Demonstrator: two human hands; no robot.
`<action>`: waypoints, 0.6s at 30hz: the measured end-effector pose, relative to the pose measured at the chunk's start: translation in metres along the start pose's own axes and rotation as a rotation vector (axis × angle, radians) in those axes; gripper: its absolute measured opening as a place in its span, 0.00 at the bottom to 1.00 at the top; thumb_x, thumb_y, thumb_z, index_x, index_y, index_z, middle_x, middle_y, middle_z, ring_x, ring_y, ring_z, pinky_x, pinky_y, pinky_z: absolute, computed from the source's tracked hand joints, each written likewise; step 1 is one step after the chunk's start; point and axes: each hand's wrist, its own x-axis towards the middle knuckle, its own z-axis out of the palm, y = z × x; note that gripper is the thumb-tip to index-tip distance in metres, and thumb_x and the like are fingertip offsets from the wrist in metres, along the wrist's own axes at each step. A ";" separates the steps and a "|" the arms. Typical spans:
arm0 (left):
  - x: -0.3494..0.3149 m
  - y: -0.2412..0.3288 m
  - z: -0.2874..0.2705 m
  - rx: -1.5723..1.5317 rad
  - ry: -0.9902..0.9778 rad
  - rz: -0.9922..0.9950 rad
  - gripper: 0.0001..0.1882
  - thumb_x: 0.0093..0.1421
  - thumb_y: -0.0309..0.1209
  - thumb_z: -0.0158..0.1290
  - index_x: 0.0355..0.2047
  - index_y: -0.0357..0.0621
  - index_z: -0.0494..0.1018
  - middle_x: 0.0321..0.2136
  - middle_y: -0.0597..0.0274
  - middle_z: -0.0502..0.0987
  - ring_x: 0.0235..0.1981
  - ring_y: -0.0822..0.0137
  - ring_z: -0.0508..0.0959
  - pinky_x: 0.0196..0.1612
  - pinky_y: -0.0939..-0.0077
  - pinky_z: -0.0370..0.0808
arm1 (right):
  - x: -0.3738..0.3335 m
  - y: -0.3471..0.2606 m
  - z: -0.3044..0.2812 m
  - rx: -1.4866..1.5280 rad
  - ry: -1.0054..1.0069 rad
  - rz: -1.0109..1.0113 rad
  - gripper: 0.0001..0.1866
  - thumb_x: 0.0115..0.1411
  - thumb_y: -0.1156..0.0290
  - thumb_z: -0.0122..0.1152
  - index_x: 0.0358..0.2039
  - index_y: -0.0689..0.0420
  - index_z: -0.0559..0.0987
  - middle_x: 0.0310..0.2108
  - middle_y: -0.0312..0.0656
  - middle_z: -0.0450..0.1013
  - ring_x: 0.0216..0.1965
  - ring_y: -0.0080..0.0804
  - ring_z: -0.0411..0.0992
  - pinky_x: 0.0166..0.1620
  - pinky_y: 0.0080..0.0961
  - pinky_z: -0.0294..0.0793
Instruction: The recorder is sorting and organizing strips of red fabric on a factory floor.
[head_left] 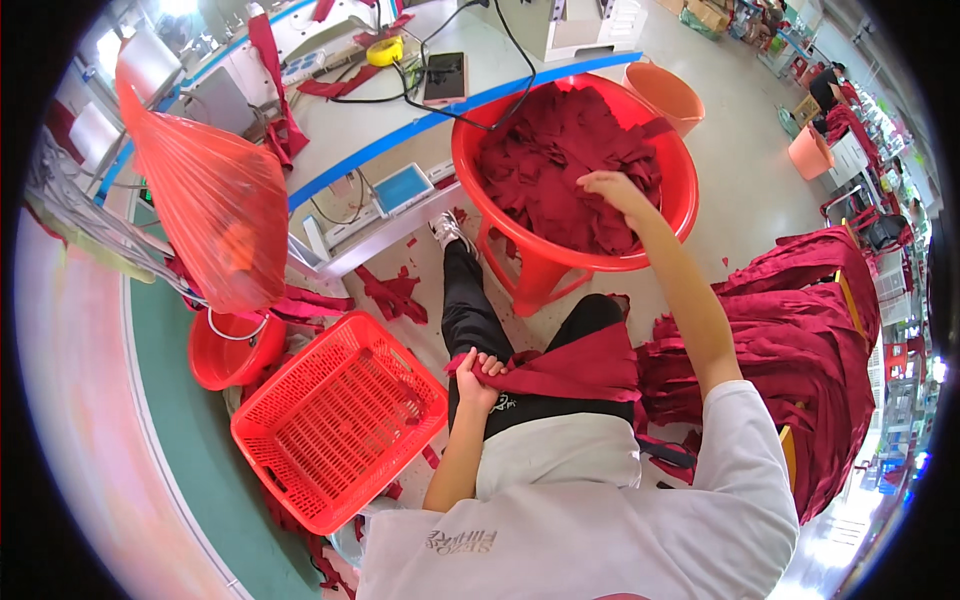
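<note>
Two hands are at work: the left hand [480, 380] is closed around one dark red cloth [585, 368] lying across the lap, while the right hand [618, 194] reaches over one red tub [684, 190] holding a heap of cloth pieces [555, 145], too many to count; whether it grips one, I cannot tell. One red basket [340, 425] and one red bucket [215, 358] sit to the left; one phone [445, 78] lies on the desk [365, 140].
</note>
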 end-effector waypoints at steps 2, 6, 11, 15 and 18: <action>-0.003 0.000 -0.004 0.001 -0.011 0.018 0.16 0.65 0.42 0.44 0.22 0.49 0.62 0.15 0.69 0.60 0.20 0.68 0.63 0.36 0.67 0.65 | 0.005 0.003 0.026 -0.015 0.021 0.108 0.14 0.52 0.73 0.59 0.41 0.60 0.82 0.38 0.37 0.78 0.45 0.24 0.71 0.52 0.20 0.65; -0.004 -0.005 -0.002 0.001 -0.031 0.002 0.16 0.64 0.42 0.44 0.22 0.49 0.62 0.15 0.69 0.59 0.21 0.68 0.63 0.37 0.67 0.65 | 0.039 0.032 0.046 0.147 0.119 0.117 0.11 0.51 0.71 0.60 0.35 0.59 0.83 0.35 0.36 0.78 0.41 0.25 0.71 0.48 0.24 0.67; -0.002 -0.005 -0.003 0.019 -0.031 0.025 0.17 0.65 0.41 0.44 0.20 0.49 0.64 0.14 0.69 0.60 0.20 0.68 0.63 0.37 0.68 0.65 | 0.043 -0.037 0.060 0.224 0.179 -0.135 0.07 0.51 0.70 0.60 0.28 0.58 0.83 0.30 0.32 0.77 0.35 0.22 0.72 0.42 0.25 0.68; -0.002 -0.003 -0.004 0.029 -0.021 0.025 0.17 0.65 0.42 0.44 0.21 0.49 0.61 0.15 0.69 0.59 0.20 0.69 0.62 0.37 0.68 0.65 | -0.009 -0.199 0.044 0.353 0.052 -0.392 0.20 0.58 0.68 0.58 0.49 0.62 0.78 0.43 0.37 0.75 0.44 0.22 0.69 0.50 0.21 0.67; 0.000 -0.003 0.002 0.030 -0.020 -0.012 0.16 0.65 0.41 0.44 0.22 0.49 0.61 0.15 0.69 0.59 0.20 0.69 0.62 0.37 0.67 0.65 | -0.065 -0.280 -0.004 0.251 0.201 -0.664 0.15 0.59 0.67 0.57 0.42 0.63 0.79 0.47 0.40 0.73 0.45 0.27 0.71 0.52 0.26 0.67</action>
